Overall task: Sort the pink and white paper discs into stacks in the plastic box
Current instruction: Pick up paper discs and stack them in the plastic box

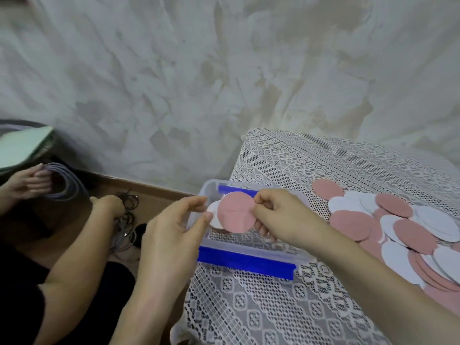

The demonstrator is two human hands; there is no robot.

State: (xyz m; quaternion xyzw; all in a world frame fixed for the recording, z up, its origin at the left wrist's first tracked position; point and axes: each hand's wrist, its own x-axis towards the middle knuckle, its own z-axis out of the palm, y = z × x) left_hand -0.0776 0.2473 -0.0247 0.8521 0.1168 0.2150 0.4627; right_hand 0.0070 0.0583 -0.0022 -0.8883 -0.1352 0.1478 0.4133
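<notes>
Over the clear plastic box (249, 247) with blue clips, my right hand (278, 215) pinches the right edge of a pink disc (235, 211). Behind that pink disc a white disc (214, 216) peeks out on the left, and my left hand (174, 227) pinches its edge between thumb and forefinger. A loose pile of pink and white discs (403, 230) lies on the lace cloth to the right of the box. What lies inside the box is mostly hidden by my hands.
A lace tablecloth (261, 307) covers the table, whose left edge runs beside the box. Another person's hands (29, 183) handle grey cables (67, 180) on the floor at left. A textured wall (224, 83) stands behind.
</notes>
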